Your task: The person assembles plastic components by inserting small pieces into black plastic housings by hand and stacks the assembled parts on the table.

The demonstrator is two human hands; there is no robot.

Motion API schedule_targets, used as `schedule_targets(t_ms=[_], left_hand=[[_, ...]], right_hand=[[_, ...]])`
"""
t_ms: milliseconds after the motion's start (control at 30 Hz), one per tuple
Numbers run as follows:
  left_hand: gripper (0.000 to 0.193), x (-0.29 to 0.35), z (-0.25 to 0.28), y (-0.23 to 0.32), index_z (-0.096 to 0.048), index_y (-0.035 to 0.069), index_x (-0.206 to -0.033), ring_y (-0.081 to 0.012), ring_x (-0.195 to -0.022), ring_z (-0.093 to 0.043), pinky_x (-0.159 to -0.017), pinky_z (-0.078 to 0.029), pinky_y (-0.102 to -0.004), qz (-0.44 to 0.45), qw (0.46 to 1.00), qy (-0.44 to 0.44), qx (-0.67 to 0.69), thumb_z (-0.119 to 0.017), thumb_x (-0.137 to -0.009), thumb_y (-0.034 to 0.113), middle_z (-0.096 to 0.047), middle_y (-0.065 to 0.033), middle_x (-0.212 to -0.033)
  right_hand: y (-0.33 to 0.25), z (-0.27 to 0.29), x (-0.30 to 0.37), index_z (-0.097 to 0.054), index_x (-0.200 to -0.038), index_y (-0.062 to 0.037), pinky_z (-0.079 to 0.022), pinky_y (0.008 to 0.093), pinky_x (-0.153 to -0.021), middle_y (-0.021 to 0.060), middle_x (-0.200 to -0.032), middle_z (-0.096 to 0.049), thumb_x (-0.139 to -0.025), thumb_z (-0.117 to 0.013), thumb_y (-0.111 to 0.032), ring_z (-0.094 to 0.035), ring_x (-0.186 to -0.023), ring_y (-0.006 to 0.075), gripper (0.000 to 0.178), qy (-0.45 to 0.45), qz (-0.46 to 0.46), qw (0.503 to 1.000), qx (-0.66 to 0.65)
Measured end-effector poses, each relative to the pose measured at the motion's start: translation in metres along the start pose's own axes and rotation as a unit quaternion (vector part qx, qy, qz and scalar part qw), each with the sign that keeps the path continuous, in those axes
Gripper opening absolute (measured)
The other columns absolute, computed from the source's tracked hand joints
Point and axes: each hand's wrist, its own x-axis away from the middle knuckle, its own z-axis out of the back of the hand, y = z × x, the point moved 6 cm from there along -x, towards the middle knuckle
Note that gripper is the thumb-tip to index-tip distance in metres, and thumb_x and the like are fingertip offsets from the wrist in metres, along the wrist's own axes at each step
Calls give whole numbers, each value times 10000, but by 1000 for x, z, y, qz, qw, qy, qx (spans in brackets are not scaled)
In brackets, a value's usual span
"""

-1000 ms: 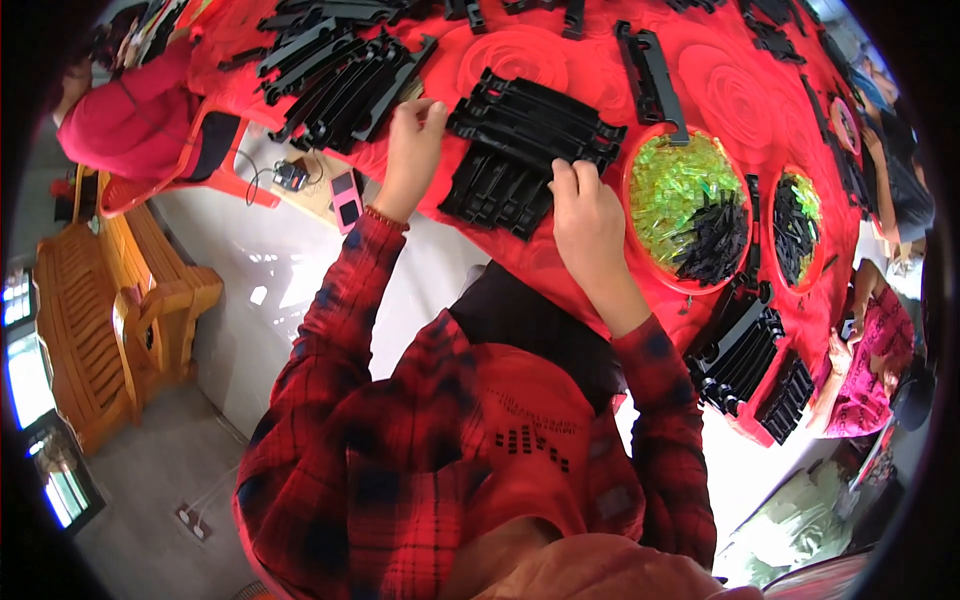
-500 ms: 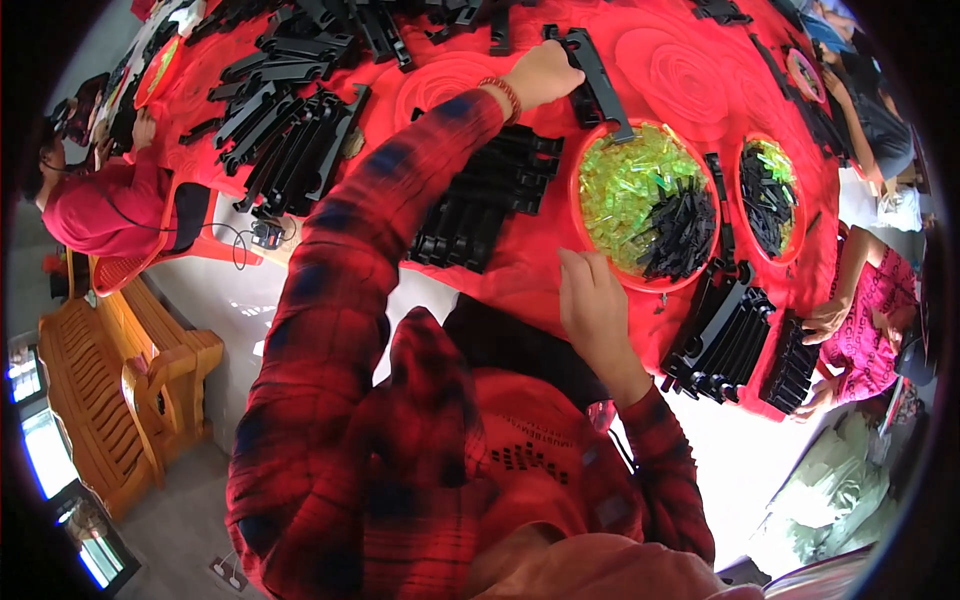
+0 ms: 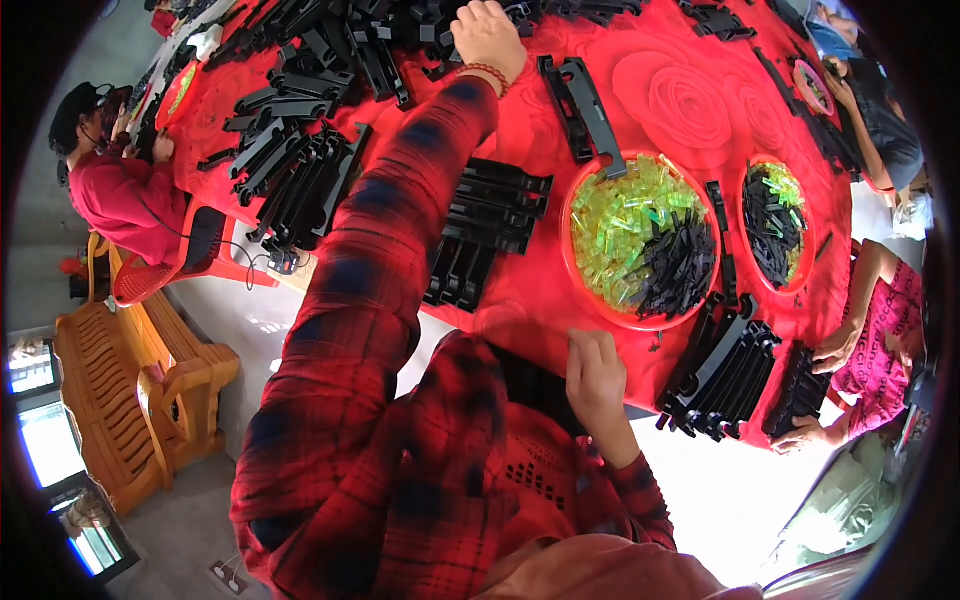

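At the far side of the table, my left hand (image 3: 488, 42) reaches over a heap of long black plastic pieces (image 3: 380, 60). Its fingers curl down beside them, tips hidden. Two black pieces (image 3: 592, 112) lie side by side to its right, one touching the rim of a round red bowl (image 3: 568, 262). Yellow-green clear bits (image 3: 628, 200) and small black strips (image 3: 678, 262) fill this bowl. My right hand (image 3: 598, 385) hovers near the front table edge, below the bowl, fingers loosely curled; its palm is hidden. Neatly rowed black pieces (image 3: 500, 205) lie under and beside my left forearm.
A red cloth (image 3: 690, 85) covers the table. Right of the bowl stands a second red bowl (image 3: 806, 240), with a stack of black pieces (image 3: 722, 365) nearer me. Another person's hands (image 3: 832, 350) hold black pieces at right. More people sit around; a wooden bench (image 3: 140, 400) stands at left.
My left hand has left the two black pieces beside the bowl and moved left and farther away to the heap. My right hand appears lower, still curled; the whole view has shifted somewhat.
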Motion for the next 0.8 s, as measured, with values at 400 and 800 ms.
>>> schedule_targets(t_ms=[400,800], left_hand=[[395,-23,-41,-4,-657,2,-1079,-320,-1012,-608,-851,-464,-436,-83,986,-57,-132,-622,-790,269,-637,-146,-1050],[231,-12,-54,-7,-651,34,-958,-299,-924,-649,-814,-451,-443,-126,986,-32,-106,-622,-781,179,-689,-120,-961]], right_hand=[[13,1,3,-646,-1030,-31,-522,398,-625,123,-896,-593,-816,-650,47,-631,-741,310,228,-22,-23,999,-32],[-14,47,-93,-601,-1138,7,-512,467,-778,190,-971,-600,-840,-683,-36,-614,-920,399,311,-91,-19,993,-80]])
